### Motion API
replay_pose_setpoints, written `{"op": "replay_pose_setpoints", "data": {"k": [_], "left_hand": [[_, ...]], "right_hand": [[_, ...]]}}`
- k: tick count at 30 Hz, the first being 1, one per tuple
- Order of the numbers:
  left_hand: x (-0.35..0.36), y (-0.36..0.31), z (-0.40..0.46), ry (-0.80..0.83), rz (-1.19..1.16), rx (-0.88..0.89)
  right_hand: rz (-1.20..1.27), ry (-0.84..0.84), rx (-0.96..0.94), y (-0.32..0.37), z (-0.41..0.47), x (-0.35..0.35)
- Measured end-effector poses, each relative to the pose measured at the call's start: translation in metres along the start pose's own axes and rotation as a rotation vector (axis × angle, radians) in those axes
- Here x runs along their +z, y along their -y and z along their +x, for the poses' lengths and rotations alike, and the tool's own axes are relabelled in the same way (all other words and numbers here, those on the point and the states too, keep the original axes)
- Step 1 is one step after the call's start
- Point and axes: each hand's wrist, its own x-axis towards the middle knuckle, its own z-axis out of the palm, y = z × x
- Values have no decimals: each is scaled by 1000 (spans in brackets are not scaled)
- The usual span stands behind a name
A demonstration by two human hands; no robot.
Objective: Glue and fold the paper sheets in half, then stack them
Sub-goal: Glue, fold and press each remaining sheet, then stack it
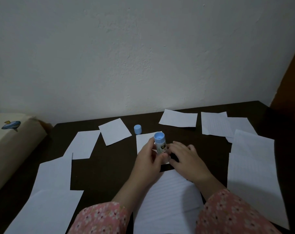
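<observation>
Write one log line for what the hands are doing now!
left hand: holds glue stick, uncapped | right hand: at stick's base | cap: on table | step: gluing not begun

The small white glue stick with a light blue collar (159,142) is held upright just above the centre of the frame, uncapped, its open blue top showing. Its round light blue plastic cap (137,129) is stood on the dark table a bit up and left of it, well apart from any paper. A small white paper sheet (144,143) is laid flat right behind the stick, partly hidden. A big lined white sheet (168,200) is spread at the bottom centre. Smaller white rectangular pieces (115,131) are scattered flat across the upper left and upper right, and longer white sheets (252,168) are laid along both sides.
</observation>
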Motion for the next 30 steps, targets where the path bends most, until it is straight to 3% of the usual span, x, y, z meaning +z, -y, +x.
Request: {"op": "replay_pose_setpoints", "data": {"k": [12, 25, 28, 30], "left_hand": [[-37, 14, 1, 128, 96, -135], [-61, 25, -5, 81, 128, -202], [-61, 27, -7, -35, -21, -258], [-63, 28, -8, -207, -294, -335]], "right_hand": [[20, -17, 0, -4, 2, 2], [31, -19, -1, -4, 1, 3], [28, -23, 7, -3, -1, 3], [34, -25, 2, -2, -2, 2]]}}
